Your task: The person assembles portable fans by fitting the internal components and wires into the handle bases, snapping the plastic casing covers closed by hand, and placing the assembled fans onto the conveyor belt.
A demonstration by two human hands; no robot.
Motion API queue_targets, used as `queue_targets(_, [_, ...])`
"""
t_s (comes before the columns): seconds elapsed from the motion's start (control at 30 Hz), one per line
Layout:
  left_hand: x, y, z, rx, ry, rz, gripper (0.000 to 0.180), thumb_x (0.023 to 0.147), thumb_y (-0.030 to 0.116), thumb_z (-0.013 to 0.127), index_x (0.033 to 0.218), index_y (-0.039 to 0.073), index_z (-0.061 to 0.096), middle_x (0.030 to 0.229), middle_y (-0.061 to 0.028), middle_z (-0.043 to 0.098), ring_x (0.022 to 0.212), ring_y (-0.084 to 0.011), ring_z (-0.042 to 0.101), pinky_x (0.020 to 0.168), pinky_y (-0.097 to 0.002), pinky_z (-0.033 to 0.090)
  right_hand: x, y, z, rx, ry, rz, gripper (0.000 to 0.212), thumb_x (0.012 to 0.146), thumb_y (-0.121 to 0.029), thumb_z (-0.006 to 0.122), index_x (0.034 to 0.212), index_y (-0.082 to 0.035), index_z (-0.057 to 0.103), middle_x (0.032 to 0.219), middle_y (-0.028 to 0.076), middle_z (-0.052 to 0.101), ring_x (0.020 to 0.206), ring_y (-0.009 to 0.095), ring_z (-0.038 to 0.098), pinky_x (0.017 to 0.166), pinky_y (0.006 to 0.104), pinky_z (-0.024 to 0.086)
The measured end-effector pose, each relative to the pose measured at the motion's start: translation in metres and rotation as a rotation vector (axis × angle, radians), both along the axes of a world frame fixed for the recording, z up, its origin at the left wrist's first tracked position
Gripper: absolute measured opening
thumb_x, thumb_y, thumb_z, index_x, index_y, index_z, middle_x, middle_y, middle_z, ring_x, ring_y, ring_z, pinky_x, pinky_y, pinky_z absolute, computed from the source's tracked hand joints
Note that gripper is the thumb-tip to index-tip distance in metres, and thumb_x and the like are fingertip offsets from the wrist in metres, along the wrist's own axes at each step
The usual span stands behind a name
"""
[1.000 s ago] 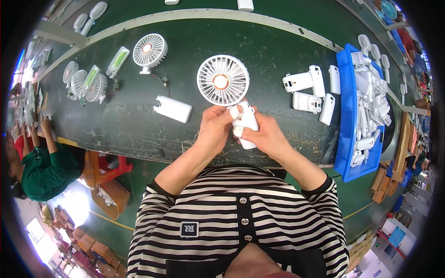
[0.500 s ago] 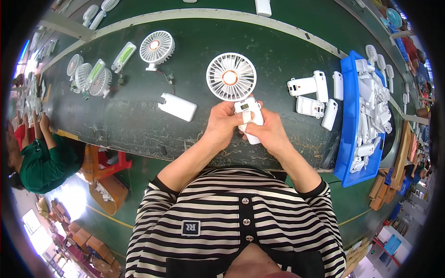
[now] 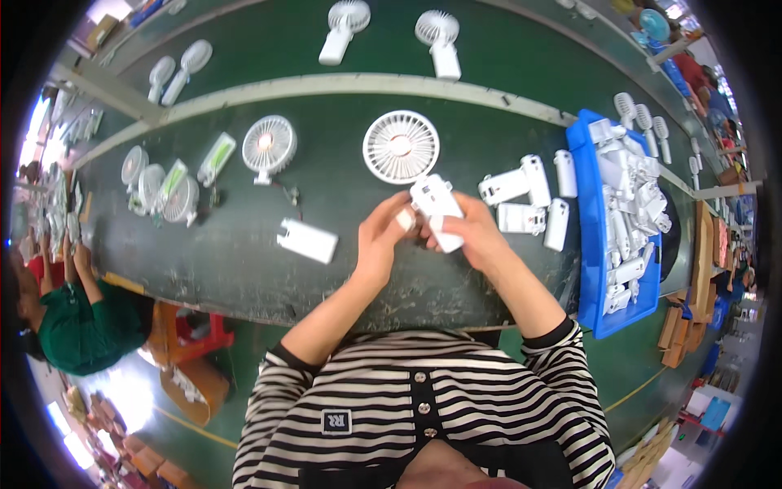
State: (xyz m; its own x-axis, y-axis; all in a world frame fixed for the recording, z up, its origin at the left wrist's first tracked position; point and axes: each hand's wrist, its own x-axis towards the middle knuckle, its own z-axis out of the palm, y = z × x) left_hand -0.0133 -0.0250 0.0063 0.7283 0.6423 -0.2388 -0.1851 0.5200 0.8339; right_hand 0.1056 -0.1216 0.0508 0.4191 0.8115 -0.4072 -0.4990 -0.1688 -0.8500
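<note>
A white handheld fan is in front of me, its round caged head (image 3: 401,147) resting over the bench and its white handle (image 3: 440,213) tilted toward me. My right hand (image 3: 479,235) grips the handle, thumb on top and fingers curled beneath. Just left of the handle, my left hand (image 3: 381,238) is loosely curved, its white-wrapped thumb lifted off; contact of its fingers with the handle is unclear. A loose white handle shell (image 3: 308,240) lies to the left. Beyond it stands another fan head (image 3: 270,145) with a thin wire and small circuit board.
At right, a blue bin (image 3: 593,244) holds many white casings; several handle shells (image 3: 521,218) lie beside it. Fan heads (image 3: 163,191) and green-labelled parts (image 3: 217,159) lie left. Finished-looking fans (image 3: 345,31) lie past the pale rail (image 3: 326,84). A person in green (image 3: 94,322) works at left.
My left thumb has come off the handle and the left hand has drawn slightly away. The right hand keeps hold of it, now more tilted. The whole view has shifted.
</note>
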Motion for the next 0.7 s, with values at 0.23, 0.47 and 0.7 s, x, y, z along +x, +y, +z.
queue_targets(0.23, [-0.007, -0.01, -0.017, 0.772, 0.184, -0.117, 0.014, 0.084, 0.01, 0.055, 0.089, 0.0, 0.064, 0.06, -0.0049, 0.059, 0.052, -0.0083, 0.053, 0.05, -0.0229, 0.042, 0.199, 0.049, -0.027, -0.469, -1.34, -0.481, 0.045, 0.071, -0.029, 0.06, 0.11, -0.009, 0.055, 0.091, 0.022, 0.061, 0.086, 0.037, 0.059, 0.076, 0.0428, 0.046])
queue_targets(0.47, [-0.004, -0.009, -0.02, 0.978, 0.181, -0.093, 0.013, 0.082, 0.013, 0.059, 0.08, 0.0, 0.062, 0.06, -0.0104, 0.054, 0.049, -0.0166, 0.053, 0.048, -0.0278, 0.041, 0.292, 0.086, -0.051, -1.004, -1.742, -0.628, 0.034, 0.072, -0.03, 0.058, 0.097, -0.007, 0.052, 0.096, 0.016, 0.05, 0.09, 0.035, 0.054, 0.072, 0.0441, 0.049])
queue_targets(0.7, [0.0, -0.004, -0.018, 0.985, 0.173, -0.042, 0.012, 0.081, 0.013, 0.059, 0.082, 0.002, 0.062, 0.061, -0.0143, 0.055, 0.051, -0.0273, 0.054, 0.049, -0.0323, 0.043, 0.149, 0.153, -0.021, -0.486, -1.965, -0.244, 0.045, 0.071, -0.021, 0.063, 0.111, -0.002, 0.051, 0.1, 0.017, 0.052, 0.09, 0.034, 0.051, 0.076, 0.044, 0.043])
